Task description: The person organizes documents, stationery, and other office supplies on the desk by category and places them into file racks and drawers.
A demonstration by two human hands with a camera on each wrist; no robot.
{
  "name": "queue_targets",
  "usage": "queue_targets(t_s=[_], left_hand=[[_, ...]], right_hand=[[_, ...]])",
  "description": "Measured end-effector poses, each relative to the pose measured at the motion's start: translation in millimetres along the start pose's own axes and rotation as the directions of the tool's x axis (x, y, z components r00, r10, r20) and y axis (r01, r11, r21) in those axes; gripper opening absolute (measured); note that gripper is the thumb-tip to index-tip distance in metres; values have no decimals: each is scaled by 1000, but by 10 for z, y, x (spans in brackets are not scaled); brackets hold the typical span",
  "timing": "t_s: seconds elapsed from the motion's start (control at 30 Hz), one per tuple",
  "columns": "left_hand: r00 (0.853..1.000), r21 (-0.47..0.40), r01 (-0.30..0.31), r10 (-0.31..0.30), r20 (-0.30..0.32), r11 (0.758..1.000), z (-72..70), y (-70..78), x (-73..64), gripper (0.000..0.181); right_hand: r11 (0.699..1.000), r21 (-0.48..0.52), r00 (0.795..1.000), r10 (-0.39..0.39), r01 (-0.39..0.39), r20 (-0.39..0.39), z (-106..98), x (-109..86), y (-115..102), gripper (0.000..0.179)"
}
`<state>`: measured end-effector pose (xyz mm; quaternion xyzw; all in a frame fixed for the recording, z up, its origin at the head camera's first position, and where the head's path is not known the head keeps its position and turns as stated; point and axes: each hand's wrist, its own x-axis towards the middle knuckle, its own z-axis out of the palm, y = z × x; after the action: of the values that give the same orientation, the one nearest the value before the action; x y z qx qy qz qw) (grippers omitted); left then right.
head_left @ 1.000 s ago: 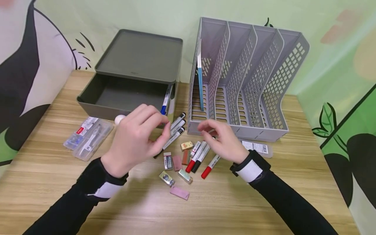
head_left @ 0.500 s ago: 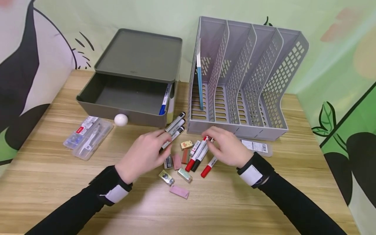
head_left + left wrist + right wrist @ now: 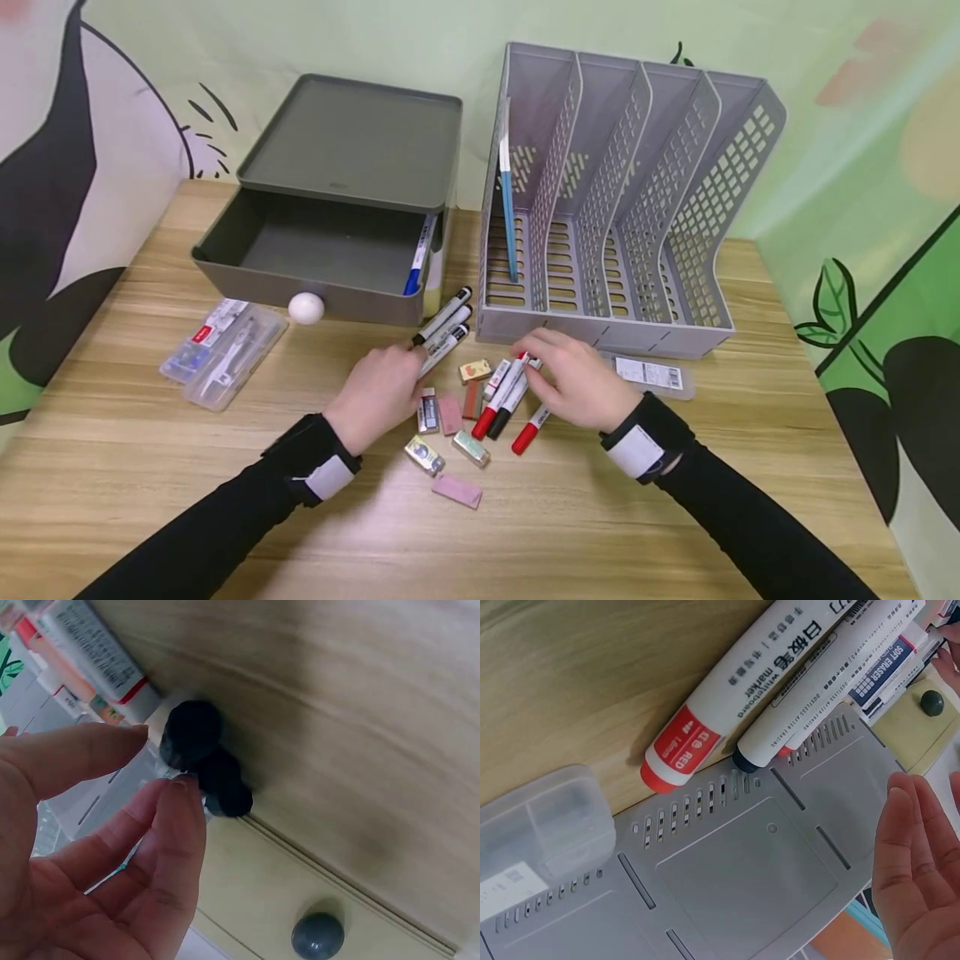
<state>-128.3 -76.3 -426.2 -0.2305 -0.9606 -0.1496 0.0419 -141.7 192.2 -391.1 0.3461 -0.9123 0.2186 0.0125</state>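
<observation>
In the head view my left hand is at the near, black-capped ends of several white markers lying in front of the drawer. In the left wrist view, thumb and fingers stand apart beside the black caps; I cannot tell whether they touch. My right hand hovers over the far ends of a red marker and a black marker. Its fingers are nearly straight in the right wrist view, apart from the markers. Another red marker lies partly beneath it.
Several erasers lie between the hands, among them a pink eraser. A grey box has its drawer pulled out, a blue marker inside. A grey file rack stands at right. Plastic cases lie left, another case right.
My left hand has come down from above the drawer front to the black markers, uncovering the white knob. The right hand has moved slightly lower over the red and black markers.
</observation>
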Motion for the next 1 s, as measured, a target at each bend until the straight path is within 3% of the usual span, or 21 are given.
queue_targets(t_s=[0.2,0.47,0.6,0.73,0.83,1.0], left_hand=[[1000,54,1,-1,4,999,30,10,5,7],[999,49,32,-33,9,998,35,-19,9,12],[999,21,30,-29,-37,999,17,-42,-48,10],[993,-34,-10,6,-117,999,-44,-38,-120,8],[986,-72,-46,33,-162,996,-102,-2,-158,10],[980,-112,-96,75,-182,989,-201,102,-181,18]], right_hand=[[1000,18,1000,-5,5,-12,19,-10,15,32],[998,59,1000,13,-12,-16,34,-18,45,31],[991,134,999,22,-18,-29,49,-9,78,30],[971,237,998,46,-32,-52,33,16,87,33],[929,361,994,100,-74,-53,21,42,78,40],[774,620,982,188,-131,-28,17,94,37,46]])
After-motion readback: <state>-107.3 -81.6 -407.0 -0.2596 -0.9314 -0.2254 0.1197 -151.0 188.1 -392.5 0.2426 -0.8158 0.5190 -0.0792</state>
